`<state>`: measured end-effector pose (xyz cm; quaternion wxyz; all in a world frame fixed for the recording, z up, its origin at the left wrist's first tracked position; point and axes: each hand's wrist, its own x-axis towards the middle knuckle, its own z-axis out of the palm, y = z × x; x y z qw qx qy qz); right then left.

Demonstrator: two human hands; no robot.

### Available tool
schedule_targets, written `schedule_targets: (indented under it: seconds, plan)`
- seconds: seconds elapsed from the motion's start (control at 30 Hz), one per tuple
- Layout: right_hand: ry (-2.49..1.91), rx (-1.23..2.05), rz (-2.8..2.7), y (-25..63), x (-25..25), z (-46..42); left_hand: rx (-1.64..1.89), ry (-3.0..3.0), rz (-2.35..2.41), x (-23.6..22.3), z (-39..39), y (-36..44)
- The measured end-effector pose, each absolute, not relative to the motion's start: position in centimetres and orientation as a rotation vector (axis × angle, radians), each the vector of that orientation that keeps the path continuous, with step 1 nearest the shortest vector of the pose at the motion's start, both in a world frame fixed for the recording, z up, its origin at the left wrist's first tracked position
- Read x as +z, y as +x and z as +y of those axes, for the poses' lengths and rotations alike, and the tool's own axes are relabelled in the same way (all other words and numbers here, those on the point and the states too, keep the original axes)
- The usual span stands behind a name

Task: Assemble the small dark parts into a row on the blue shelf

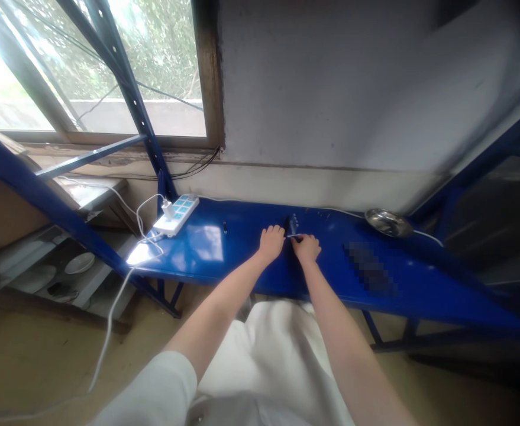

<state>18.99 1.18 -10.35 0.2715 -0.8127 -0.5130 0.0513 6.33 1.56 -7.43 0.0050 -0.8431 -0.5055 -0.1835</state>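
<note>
**Both hands on a small dark part at the back of the worktop**

I am reaching forward over the blue worktop, and my two hands meet near its far edge, close to the wall. My left hand lies palm down with its fingers curled forward, their tips at the small dark part that stands there. My right hand sits just beside it, fingers closed around a thin light-coloured tool whose end points toward the part. I cannot tell what the tool is, nor whether my left fingers pinch the part or only steady it; they are narrow, not spread.

I judge this to be the fine-work step: one hand bracing the part, the other working the tool. The next move calls for a steady left hand and small, careful motion of the tool tip, since the part is tiny and tiny dark bits lie loose nearby.

Well apart to my left lies a power strip; to my right, a metal dish.
</note>
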Motion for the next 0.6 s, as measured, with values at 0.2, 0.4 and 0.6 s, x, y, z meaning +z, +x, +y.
schedule_targets:
  seconds: [0.2, 0.4, 0.6]
  plan:
    - [-2.095, 0.094, -1.383, 19.5, -10.8, 1.0, -0.645, -2.692, -1.666, -8.1, 2.0, 6.2]
    - [-1.913, -0.004, -1.714, 19.9, -10.7, 0.7, -0.769, -2.751, -1.673, -8.7, 2.3, 5.5]
    - [-1.931, -0.031, -1.996, 19.9, -10.3, 1.3, -0.919, -2.773, -1.656, -8.7, 2.4, 4.2]
